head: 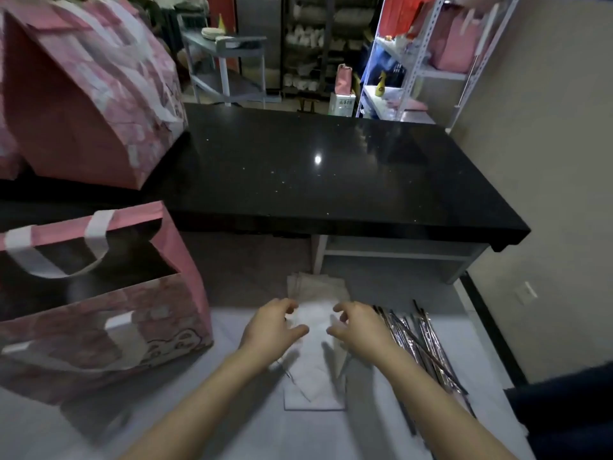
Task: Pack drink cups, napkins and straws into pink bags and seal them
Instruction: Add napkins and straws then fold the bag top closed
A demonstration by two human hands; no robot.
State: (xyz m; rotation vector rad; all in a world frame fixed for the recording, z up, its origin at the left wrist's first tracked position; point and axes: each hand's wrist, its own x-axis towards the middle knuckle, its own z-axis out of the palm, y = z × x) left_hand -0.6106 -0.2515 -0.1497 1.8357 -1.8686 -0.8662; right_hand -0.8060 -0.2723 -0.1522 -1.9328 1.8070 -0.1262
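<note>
A dim storeroom with metal shelves at the back. A black counter spans the middle; below it, nearer, lies a white worktop. Two pink bags are in plain sight: a closed bag on the counter's left end and an open bag on the worktop, its inside too dark to read. One stack of napkins lies centre, with straws heaped just right of it, too blurred to count. The left hand and right hand hover half-curled on the napkins; whether either pinches a sheet is unclear.
</note>
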